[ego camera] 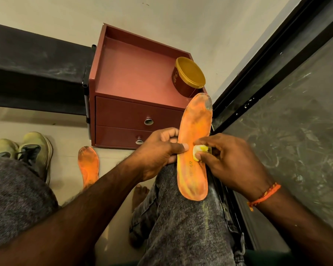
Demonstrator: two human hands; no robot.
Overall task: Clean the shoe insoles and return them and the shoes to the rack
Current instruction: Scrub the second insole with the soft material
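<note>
An orange insole [195, 131] lies lengthwise on my right knee, its toe end pointing away and stained dark. My left hand [158, 152] grips its left edge, thumb pressed on top. My right hand [229, 162] pinches a small yellow-white wad of cloth [199, 151] against the insole's middle. A second orange insole [87, 166] lies on the floor to the left, partly hidden by my left forearm. A pair of pale green shoes [21, 150] stands on the floor at the far left.
A maroon two-drawer cabinet [135, 104] stands ahead against the wall, with a brown tub with a yellow lid [189, 77] on its top. A dark shelf [33, 68] runs along the left. A black-framed glass panel [286, 116] lines the right side.
</note>
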